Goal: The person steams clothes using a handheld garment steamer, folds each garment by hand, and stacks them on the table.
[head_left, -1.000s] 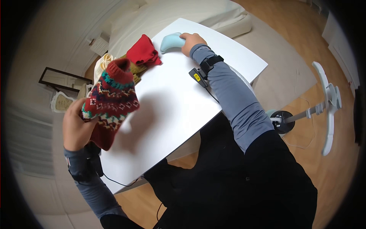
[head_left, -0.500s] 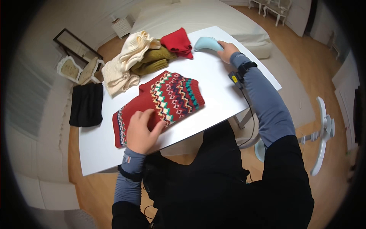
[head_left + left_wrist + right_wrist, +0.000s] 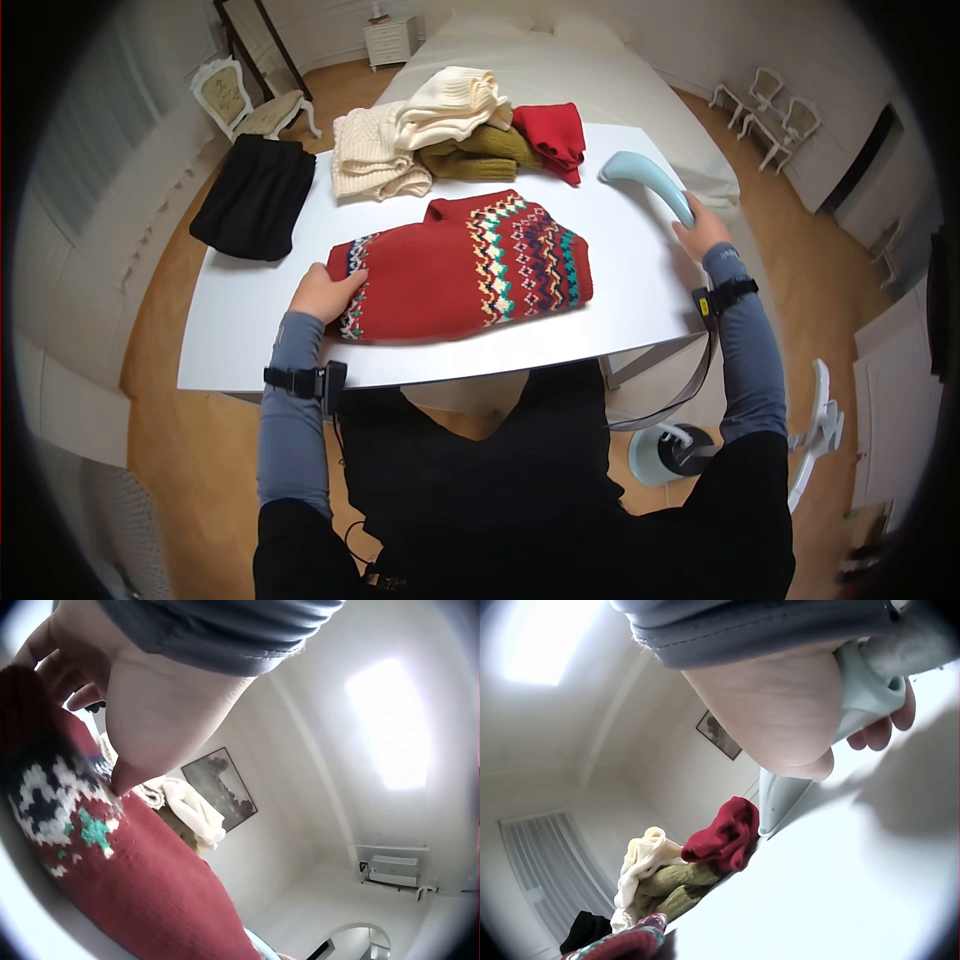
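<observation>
A folded red sweater [image 3: 420,285] with patterned bands lies across the front of the white table [image 3: 240,345]. My left hand [image 3: 325,292] is at its left end, the thumb on top of the patterned band and the fingers around the edge. In the left wrist view the thumb presses into the red knit [image 3: 161,877], while some fingers are partly hidden behind the fabric. At the table's right side my right hand [image 3: 705,230] grips the handle of a pale blue garment steamer head [image 3: 645,175]. Its nozzle end rests low over the tabletop, pointing left.
Behind the sweater lie cream knits [image 3: 380,150], an olive knit [image 3: 480,155] and a red garment [image 3: 553,138]. A folded black garment [image 3: 255,195] lies at the left edge. The steamer base [image 3: 660,455] stands on the floor at right, near a pale stand [image 3: 815,430].
The sweater went from raised in my left hand to lying on the table. My left hand then moved to its left end. The right hand keeps the steamer head; the head view has turned.
</observation>
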A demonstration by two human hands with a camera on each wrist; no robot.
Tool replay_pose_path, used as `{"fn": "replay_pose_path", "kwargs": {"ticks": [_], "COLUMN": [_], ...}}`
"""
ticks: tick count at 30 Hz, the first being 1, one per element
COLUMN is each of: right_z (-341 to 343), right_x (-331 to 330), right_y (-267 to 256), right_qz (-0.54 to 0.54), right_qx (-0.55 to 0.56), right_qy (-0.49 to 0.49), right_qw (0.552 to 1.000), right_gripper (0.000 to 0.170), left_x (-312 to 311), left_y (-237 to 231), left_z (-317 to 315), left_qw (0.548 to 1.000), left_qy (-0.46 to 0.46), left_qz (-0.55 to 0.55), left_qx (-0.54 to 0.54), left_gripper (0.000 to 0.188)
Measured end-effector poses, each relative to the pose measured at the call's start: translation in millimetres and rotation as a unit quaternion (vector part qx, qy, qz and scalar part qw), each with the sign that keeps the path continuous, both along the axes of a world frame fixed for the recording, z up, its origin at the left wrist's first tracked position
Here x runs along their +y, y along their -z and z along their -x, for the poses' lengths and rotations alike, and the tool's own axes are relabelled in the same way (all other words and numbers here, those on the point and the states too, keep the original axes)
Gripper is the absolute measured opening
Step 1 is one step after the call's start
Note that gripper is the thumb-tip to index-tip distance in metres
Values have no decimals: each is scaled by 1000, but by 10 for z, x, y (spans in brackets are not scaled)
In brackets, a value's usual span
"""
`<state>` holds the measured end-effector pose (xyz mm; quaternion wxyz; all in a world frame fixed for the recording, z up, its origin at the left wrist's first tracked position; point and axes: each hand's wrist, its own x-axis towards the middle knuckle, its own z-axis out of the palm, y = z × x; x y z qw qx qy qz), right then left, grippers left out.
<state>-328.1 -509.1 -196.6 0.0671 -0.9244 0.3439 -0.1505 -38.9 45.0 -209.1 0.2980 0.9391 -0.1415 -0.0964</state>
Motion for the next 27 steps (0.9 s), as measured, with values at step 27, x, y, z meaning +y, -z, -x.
{"fn": "replay_pose_path", "kwargs": {"ticks": [27], "right_z": [-1209], "right_x": [2522], "right_y": [-850], "right_qz": [-36], "right_qx": [89], "right_qy": [-462], "right_qw": [882], "right_gripper": [67], "left_x": [-120], "left_y": [289], "left_z": [-866], "left_qw": [848], "left_qy": [133], "left_qz": [403], "left_qx": [317], "left_gripper": [41]}}
